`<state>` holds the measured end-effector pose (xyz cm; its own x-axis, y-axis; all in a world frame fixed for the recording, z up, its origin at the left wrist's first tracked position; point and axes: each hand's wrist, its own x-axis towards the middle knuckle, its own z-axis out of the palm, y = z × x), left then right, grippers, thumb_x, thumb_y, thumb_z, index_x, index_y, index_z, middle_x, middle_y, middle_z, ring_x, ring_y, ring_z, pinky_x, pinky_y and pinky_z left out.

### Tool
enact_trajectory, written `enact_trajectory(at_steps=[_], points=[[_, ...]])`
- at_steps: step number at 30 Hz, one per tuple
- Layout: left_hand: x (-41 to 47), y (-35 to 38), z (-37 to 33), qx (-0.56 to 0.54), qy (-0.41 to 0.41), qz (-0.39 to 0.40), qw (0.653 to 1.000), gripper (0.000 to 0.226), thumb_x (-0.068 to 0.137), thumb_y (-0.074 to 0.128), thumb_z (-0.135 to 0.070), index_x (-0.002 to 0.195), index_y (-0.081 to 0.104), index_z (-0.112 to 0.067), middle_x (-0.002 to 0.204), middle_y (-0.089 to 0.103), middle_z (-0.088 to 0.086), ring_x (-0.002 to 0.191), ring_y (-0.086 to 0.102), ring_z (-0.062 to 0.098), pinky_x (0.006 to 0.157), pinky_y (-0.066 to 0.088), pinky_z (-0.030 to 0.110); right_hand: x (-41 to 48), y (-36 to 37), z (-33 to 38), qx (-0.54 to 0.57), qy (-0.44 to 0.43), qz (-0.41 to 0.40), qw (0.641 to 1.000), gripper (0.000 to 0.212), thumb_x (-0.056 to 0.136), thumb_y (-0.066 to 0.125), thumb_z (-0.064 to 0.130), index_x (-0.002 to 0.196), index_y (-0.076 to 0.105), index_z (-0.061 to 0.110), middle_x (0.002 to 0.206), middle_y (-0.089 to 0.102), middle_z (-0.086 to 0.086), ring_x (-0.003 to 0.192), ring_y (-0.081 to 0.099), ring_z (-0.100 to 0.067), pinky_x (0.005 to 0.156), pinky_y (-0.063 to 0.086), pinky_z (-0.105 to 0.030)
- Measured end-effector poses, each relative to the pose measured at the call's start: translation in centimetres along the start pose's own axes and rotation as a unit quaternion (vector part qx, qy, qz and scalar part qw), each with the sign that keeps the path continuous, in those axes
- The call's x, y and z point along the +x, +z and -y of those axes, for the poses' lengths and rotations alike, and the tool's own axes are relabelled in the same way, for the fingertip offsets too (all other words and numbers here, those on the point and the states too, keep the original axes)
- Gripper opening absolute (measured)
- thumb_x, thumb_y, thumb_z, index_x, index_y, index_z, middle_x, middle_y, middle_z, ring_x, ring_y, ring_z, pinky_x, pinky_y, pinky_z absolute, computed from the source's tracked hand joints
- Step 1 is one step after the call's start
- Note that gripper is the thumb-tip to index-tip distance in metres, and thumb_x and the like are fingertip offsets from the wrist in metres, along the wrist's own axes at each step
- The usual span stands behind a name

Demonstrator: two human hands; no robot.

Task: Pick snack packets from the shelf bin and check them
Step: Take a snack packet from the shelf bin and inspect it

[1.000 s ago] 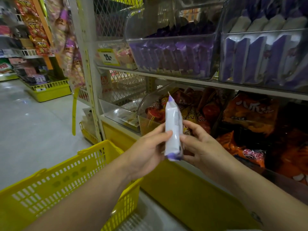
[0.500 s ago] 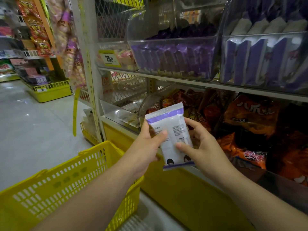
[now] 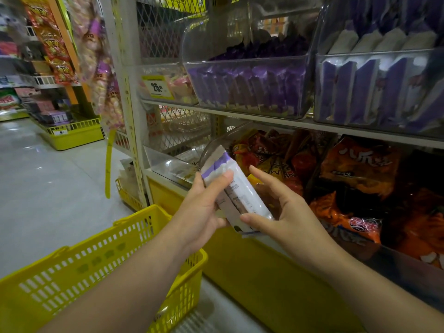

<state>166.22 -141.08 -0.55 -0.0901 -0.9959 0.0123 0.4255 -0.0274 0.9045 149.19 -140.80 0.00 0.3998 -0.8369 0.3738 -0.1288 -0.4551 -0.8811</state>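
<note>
packet count: one snack packet (image 3: pixel 236 193) in hand, white with a purple band at its top end, tilted so the top leans left
packet location: in the air in front of the lower shelf's front edge, above the near basket's right rim
hands: two, both on the packet
left hand (image 3: pixel 199 219): clamped on the packet's upper half, thumb across the front, fingers behind
right hand (image 3: pixel 288 212): thumb pinned on the packet's lower end with the palm behind it; index finger straight and lifted off
upper shelf (image 3: pixel 276 120): three clear bins: left bin (image 3: pixel 168 82) with pinkish goods behind one yellow price tag (image 3: pixel 157 88), middle bin (image 3: pixel 247 90) of purple packets, right bin (image 3: pixel 379 92) of white-and-purple packets
lower shelf: one curved clear bin (image 3: pixel 216 145) of red and orange bags, plus loose orange bags (image 3: pixel 358 164) to its right
baskets: one yellow basket (image 3: pixel 96 272) at lower left, one yellow floor bin (image 3: pixel 74 134) down the aisle
hard to read: print on the packet too small; packets in the middle bin blur together, no reliable count
cut off: right bin and orange bags run past the right edge; right hand's other fingers hidden behind the packet
</note>
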Motion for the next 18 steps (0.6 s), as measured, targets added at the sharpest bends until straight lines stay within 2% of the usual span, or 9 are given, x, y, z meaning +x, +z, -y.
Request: enact_trajectory(at_steps=[3,6,9,13,16,18], points=[[0.3,-0.7,-0.6,-0.032,-0.003,-0.036,0.999,0.072,0.074,0.071,-0.043,0.137,0.047,-0.021,0.126,0.065,0.011,0.112,0.065,0.03,0.072,0.057,0.052,0.1,-0.5,0.1,0.042,0.028,-0.018,0.999,0.054,0.074,0.078,0.004,0.117,0.055,0.028,0.11,0.068,0.011,0.103,0.067,-0.006,0.087,0.057,-0.032],[0.5,-1.2,-1.1,-0.065,-0.012,-0.052,0.997,0.068,0.073,0.067,-0.046,0.134,0.051,-0.021,0.12,0.069,0.008,0.109,0.066,0.03,0.074,0.058,0.053,0.1,-0.6,0.2,0.066,0.048,-0.023,0.996,0.031,0.074,0.076,-0.001,0.097,0.059,0.011,0.102,0.073,-0.002,0.094,0.071,-0.011,0.085,0.058,-0.033],[0.5,-1.3,-1.2,-0.066,-0.013,-0.062,0.996,0.064,0.073,0.066,-0.049,0.13,0.053,-0.023,0.111,0.073,0.004,0.106,0.068,0.027,0.073,0.058,0.054,0.2,-0.6,0.2,0.073,0.051,-0.044,0.995,0.018,0.077,0.074,0.001,0.086,0.06,0.008,0.091,0.076,0.0,0.088,0.072,-0.014,0.081,0.058,-0.034],[0.5,-1.0,-1.0,-0.048,-0.003,-0.081,0.996,0.068,0.074,0.062,-0.052,0.133,0.048,-0.023,0.117,0.068,0.002,0.113,0.062,0.027,0.077,0.058,0.055,0.2,-0.5,0.0,0.085,0.053,-0.052,0.994,0.013,0.079,0.071,0.003,0.081,0.06,0.009,0.084,0.076,0.004,0.082,0.073,-0.011,0.075,0.059,-0.029],[0.4,-0.6,-0.5,-0.009,0.031,-0.066,0.997,0.075,0.075,0.063,-0.046,0.143,0.038,-0.026,0.127,0.063,0.003,0.118,0.061,0.023,0.083,0.057,0.053,0.3,-0.3,-0.2,0.093,0.049,-0.07,0.992,0.013,0.077,0.072,0.007,0.079,0.059,0.009,0.085,0.076,0.001,0.084,0.073,-0.013,0.076,0.059,-0.034],[0.3,-0.3,0.0,0.017,0.052,-0.043,0.998,0.071,0.081,0.063,-0.036,0.146,0.035,-0.029,0.132,0.061,0.0,0.116,0.063,0.016,0.088,0.055,0.051,0.4,-0.4,-0.2,0.1,0.045,-0.085,0.99,0.016,0.073,0.072,0.016,0.078,0.058,0.008,0.086,0.076,-0.002,0.085,0.073,-0.015,0.077,0.059,-0.036]])
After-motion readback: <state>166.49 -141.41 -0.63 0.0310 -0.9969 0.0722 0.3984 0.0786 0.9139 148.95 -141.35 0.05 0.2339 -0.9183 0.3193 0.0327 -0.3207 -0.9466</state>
